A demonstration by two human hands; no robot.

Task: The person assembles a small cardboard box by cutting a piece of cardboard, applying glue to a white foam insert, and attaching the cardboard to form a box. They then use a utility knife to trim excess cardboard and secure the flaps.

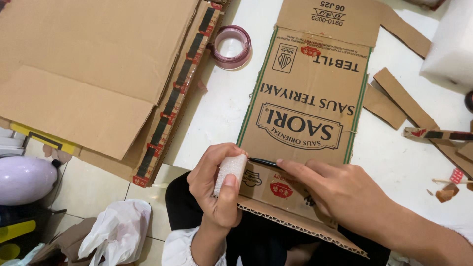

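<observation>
Flattened printed cardboard panel [305,108] on white surface [217,113]; left hand [219,184] gripping white foam block [230,170], right hand [335,189] pinching dark pen [263,161] against its fold.

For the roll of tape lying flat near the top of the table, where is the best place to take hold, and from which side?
Probably from above. The roll of tape lies flat on the white table with its open core facing up. Its far and right rim are free, while a cardboard strip crowds the left. Fingers can pinch the ring wall there, one inside the core and one outside.
</observation>
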